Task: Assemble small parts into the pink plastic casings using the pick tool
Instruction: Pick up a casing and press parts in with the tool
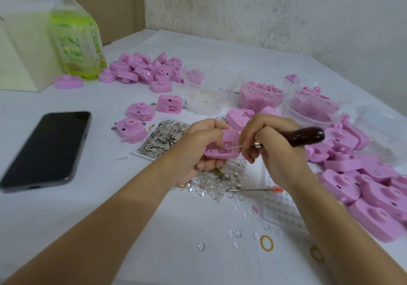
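Observation:
My left hand (198,146) grips a pink plastic casing (224,148), its open inner side facing up. My right hand (268,143) holds the pick tool (308,136) by its dark wooden handle. The thin metal tip of the tool reaches left into the casing's slotted opening. A tray of small silver metal parts (163,138) lies just left of my hands. Small clear lenses (211,185) are scattered on the white table below them.
Pink casings are heaped at the right (374,187) and at the back (143,69). Clear tubs of pink bits (259,97) stand behind my hands. A black phone (48,150) lies at the left, a green bottle (74,40) behind it. A second pick (255,189) lies near my right wrist.

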